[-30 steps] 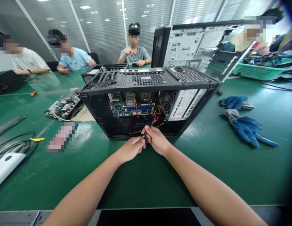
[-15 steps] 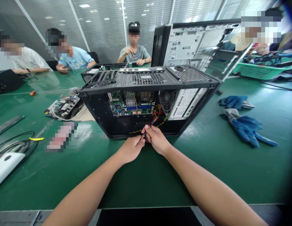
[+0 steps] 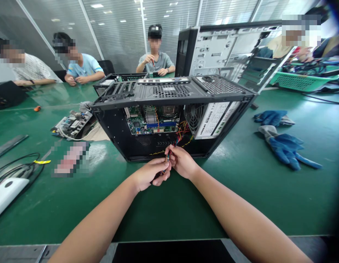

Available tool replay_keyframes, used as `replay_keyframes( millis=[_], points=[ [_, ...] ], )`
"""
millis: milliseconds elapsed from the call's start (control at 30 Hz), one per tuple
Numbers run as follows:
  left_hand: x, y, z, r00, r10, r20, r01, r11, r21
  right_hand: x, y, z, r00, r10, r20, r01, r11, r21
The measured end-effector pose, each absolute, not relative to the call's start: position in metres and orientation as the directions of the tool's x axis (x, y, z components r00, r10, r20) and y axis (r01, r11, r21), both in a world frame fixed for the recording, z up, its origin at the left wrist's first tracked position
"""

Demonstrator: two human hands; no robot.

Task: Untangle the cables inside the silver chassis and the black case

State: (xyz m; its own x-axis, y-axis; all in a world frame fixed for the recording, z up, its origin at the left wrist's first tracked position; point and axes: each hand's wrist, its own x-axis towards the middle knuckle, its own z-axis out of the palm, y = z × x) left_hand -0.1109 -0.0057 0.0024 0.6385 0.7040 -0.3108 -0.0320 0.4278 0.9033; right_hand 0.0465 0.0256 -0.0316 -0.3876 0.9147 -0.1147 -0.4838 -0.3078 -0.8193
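Note:
A black computer case (image 3: 122, 109) lies on the green table with its open side facing me. Inside it show a green motherboard (image 3: 136, 126) and, at the right, a power supply (image 3: 213, 122) with a fan grille. A bundle of coloured cables (image 3: 180, 137) runs from the power supply out over the case's lower edge. My left hand (image 3: 153, 171) is closed around the lower part of this bundle, and its end is partly hidden under the fingers. Close beside it, my right hand (image 3: 183, 160) pinches the same bundle a little higher up.
Blue-and-grey gloves (image 3: 285, 146) lie at the right. Behind the case stand another open case (image 3: 213, 54) and a green basket (image 3: 297, 81) of cables. On the left are a circuit assembly (image 3: 74, 124), black cables (image 3: 38, 171) and a white device (image 3: 10, 193). Several people sit across the table.
My left hand has turned and its fingers now show curled under the cable bundle. The right hand stays nearly in place. A person at the left has brought their hands together.

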Motion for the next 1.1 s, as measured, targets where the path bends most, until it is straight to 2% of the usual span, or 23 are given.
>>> replay_keyframes(
  millis=[167, 400, 533, 700, 833, 967, 1100],
  points=[
    [-0.11, -0.007, 0.0, 0.683, 0.654, -0.326, -0.074, 0.506, 0.859, 0.047, 0.027, -0.033, -0.414, 0.9, -0.137, -0.526, -0.359, -0.771],
    [-0.113, -0.005, -0.004, 0.714, 0.623, -0.32, -0.133, 0.57, 0.811, 0.046, 0.025, -0.027, -0.401, 0.91, -0.102, -0.453, -0.294, -0.842],
    [-0.114, -0.005, -0.001, 0.697, 0.632, -0.338, -0.102, 0.554, 0.826, 0.045, 0.024, -0.027, -0.374, 0.923, -0.092, -0.45, -0.267, -0.852],
    [-0.107, -0.007, -0.001, 0.54, 0.757, -0.368, 0.083, 0.387, 0.919, 0.042, 0.023, -0.029, -0.292, 0.954, -0.07, -0.395, -0.186, -0.9],
    [-0.104, -0.005, -0.007, 0.445, 0.826, -0.345, 0.274, 0.241, 0.931, 0.04, 0.023, -0.031, -0.241, 0.968, -0.07, -0.354, -0.155, -0.922],
    [-0.105, -0.002, -0.011, 0.399, 0.892, -0.213, 0.464, 0.004, 0.886, 0.039, 0.023, -0.031, -0.22, 0.973, -0.064, -0.337, -0.137, -0.931],
    [-0.105, -0.001, -0.01, 0.386, 0.918, -0.092, 0.616, -0.182, 0.767, 0.039, 0.022, -0.03, -0.212, 0.976, -0.057, -0.328, -0.126, -0.936]
  ],
)
